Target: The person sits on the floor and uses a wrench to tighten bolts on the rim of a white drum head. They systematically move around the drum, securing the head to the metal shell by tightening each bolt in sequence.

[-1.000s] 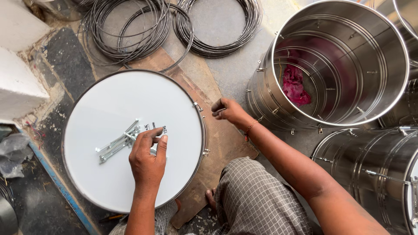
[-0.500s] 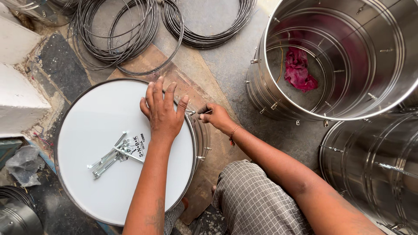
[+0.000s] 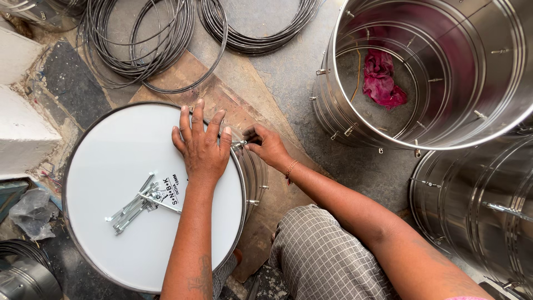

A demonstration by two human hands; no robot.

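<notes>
1. a person sits on the ground with a round drum (image 3: 139, 222) in front of them. its white skin faces up.
2. the left hand (image 3: 202, 144) lies flat on the far edge of the white skin. the fingers are spread wide and hold nothing. they just press down on the skin.
3. the right hand (image 3: 266, 144) is at the drum's rim, just beside the left hand. its fingers are pinched shut on a small metal bolt (image 3: 240, 144) that sticks out at the rim. the bolt is tiny here, so i think it is a bolt, but i am not fully sure.
4. a little pile of shiny rods (image 3: 136, 205) lies loose in the middle of the white skin, near some dark print. no hand touches them.
5. the step in hand looks like fixing one bolt at the rim while the other hand keeps the skin from slipping.
6. the next move would need small, careful turns with the pinched fingers, and a firm flat push from the left hand, so the skin stays even.
7. nearby, a big shiny metal shell (image 3: 422, 72) stands open with a pink cloth (image 3: 383, 78) inside. coils of wire hoops (image 3: 144, 44) lie on the ground past the drum.
</notes>
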